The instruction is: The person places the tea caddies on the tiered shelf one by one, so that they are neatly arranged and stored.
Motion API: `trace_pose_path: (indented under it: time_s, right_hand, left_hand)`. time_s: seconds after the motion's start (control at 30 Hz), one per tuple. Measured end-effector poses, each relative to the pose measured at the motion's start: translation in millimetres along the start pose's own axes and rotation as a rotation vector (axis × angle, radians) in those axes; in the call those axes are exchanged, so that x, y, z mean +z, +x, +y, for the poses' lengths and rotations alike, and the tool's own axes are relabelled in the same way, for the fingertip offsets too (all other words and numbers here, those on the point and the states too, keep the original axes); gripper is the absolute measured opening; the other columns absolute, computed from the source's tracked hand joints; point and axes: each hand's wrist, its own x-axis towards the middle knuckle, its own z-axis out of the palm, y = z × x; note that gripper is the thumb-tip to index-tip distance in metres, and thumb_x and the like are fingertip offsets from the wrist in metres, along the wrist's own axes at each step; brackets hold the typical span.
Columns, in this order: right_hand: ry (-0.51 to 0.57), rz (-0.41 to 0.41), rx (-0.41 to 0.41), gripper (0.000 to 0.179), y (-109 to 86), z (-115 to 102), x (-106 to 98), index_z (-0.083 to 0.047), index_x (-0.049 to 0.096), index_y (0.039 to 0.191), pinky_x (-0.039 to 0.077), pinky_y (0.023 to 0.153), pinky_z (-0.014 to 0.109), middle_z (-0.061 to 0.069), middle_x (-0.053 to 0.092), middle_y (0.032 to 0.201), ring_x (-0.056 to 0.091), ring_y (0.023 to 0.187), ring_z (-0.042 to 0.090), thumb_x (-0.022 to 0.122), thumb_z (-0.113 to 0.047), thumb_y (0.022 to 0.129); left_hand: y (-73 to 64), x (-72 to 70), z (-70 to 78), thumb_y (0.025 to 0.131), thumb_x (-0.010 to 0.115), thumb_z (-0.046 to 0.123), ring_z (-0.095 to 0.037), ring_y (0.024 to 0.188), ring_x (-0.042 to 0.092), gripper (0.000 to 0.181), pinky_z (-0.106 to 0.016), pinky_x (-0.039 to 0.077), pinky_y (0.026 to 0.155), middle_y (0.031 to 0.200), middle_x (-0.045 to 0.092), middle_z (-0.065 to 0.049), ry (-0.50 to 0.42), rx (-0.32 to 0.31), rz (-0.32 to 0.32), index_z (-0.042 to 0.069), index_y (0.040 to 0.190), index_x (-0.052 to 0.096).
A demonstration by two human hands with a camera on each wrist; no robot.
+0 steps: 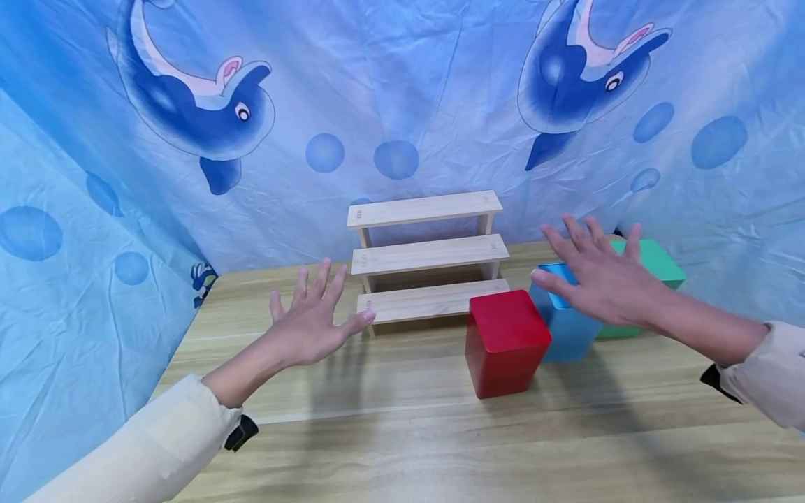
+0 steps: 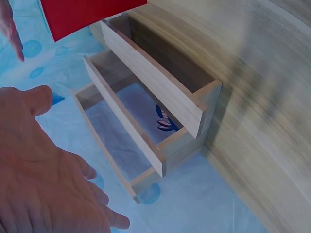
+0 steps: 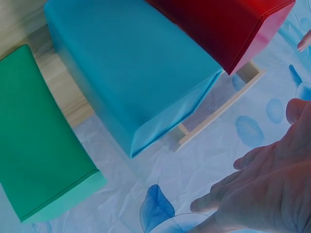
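Observation:
Both hands are raised over a table with their fingers spread and hold nothing. My left hand (image 1: 308, 325) hovers left of a three-step wooden stand (image 1: 430, 255); its thumb overlaps the lowest step in the head view. My right hand (image 1: 594, 279) hangs over a blue box (image 1: 569, 332) and hides part of its top. Left of the blue box stands a red box (image 1: 508, 342), before the stand's right end. A green box (image 1: 657, 262) stands behind and to the right, partly hidden by the right hand and forearm. The right wrist view shows the blue box (image 3: 131, 63) between the other two.
The wood-grain table (image 1: 402, 440) extends in front of the boxes and the stand. A blue curtain (image 1: 415, 84) with printed dolphins and bubbles hangs behind the table and along its left side. Dark straps (image 1: 241, 433) show at the sleeve cuffs.

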Motion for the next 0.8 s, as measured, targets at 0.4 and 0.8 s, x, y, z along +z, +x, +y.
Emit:
trace_pose_path:
  time_s: [0.4,0.8]
  right_hand:
    - [-0.011,-0.009,0.024,0.085,-0.4,20,-2,-0.012,0.003,0.155,-0.027,0.088,0.073,0.026,-0.007,0.156,-0.009,0.137,0.055,0.036,-0.062,0.095]
    - [-0.029,-0.018,0.062,0.087,3.1,43,-5,-0.011,-0.002,0.155,-0.024,0.087,0.076,0.029,-0.009,0.155,-0.009,0.136,0.057,0.035,-0.062,0.096]
  left_hand:
    - [5.1,7.7,-2.5,0.085,0.032,0.079,-0.041,0.142,-0.016,0.099,-0.075,-0.010,0.098,0.160,-0.012,-0.010,-0.041,-0.011,0.032,0.019,0.156,-0.002]
    - [11.9,16.0,-6.9,0.084,0.040,0.079,-0.047,0.142,-0.007,0.104,-0.077,-0.003,0.098,0.160,-0.007,-0.015,-0.127,-0.039,0.057,0.015,0.156,0.001]
